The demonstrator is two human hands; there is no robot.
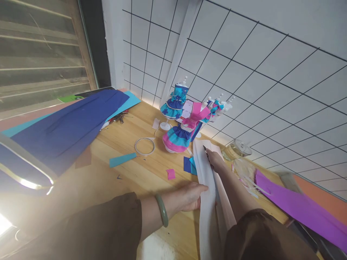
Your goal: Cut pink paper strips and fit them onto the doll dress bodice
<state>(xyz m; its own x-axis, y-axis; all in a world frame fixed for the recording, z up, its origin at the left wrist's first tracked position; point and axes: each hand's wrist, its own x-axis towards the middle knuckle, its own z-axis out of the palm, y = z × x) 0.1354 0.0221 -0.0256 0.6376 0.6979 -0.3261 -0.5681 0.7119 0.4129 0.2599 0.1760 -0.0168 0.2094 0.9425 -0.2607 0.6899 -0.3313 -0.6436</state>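
A long white strip of paper or fabric (pixel 207 202) runs from the table's middle down to the bottom edge, with a pale pink sheet (pixel 225 206) beside and partly under it. My left hand (pixel 193 196), below a green bangle, grips the strip's left edge, thumb on top. Near the strip's upper end, my right hand (pixel 214 160) is closed around a dark, pointed tool (pixel 205 148), probably scissors; its handle is hidden by the fingers.
Small dress forms in blue and pink dresses (pixel 177 139) stand beyond the strip. A tape ring (pixel 145 146), teal scrap (pixel 122 160) and pink scrap (pixel 170 174) lie left. A glass jar (pixel 236 150) and purple sheet (pixel 298 206) are right; blue sheets (pixel 73 122) lie far left.
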